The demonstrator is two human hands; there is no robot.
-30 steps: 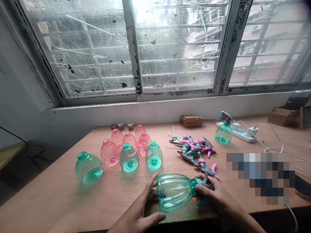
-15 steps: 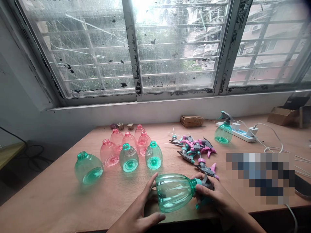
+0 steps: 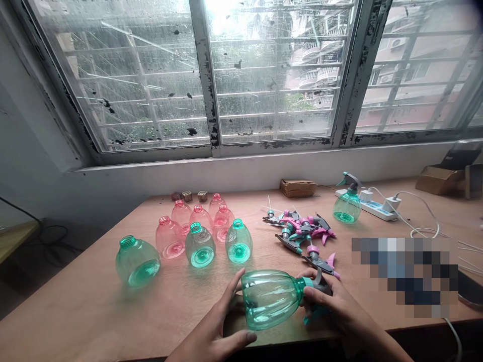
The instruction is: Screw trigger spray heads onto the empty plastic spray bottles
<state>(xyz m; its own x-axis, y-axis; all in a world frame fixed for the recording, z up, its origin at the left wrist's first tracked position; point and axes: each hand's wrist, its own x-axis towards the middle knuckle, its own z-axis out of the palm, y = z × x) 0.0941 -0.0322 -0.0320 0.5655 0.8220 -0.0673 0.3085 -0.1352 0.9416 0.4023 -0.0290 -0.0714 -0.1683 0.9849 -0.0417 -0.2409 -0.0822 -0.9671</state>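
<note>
A green clear spray bottle (image 3: pixel 269 300) lies on its side in the air above the table's front edge, its base to the left. My right hand (image 3: pixel 320 296) is closed around its neck and the grey and teal spray head (image 3: pixel 320 285). My left hand (image 3: pixel 222 317) is spread at the base, index fingertip at the upper rim and thumb just below the bottle; its other fingers are partly hidden behind it. Beyond stand green bottles without heads (image 3: pixel 238 244) and several pink ones (image 3: pixel 169 239). A pile of loose spray heads (image 3: pixel 302 226) in pink, teal and grey lies behind my right hand.
A green bottle with its spray head (image 3: pixel 346 206) stands by a white power strip (image 3: pixel 377 208) with cables. A brown cardboard box (image 3: pixel 298 188) and small blocks (image 3: pixel 202 196) sit near the window wall. A blurred patch (image 3: pixel 407 276) covers the right side of the table.
</note>
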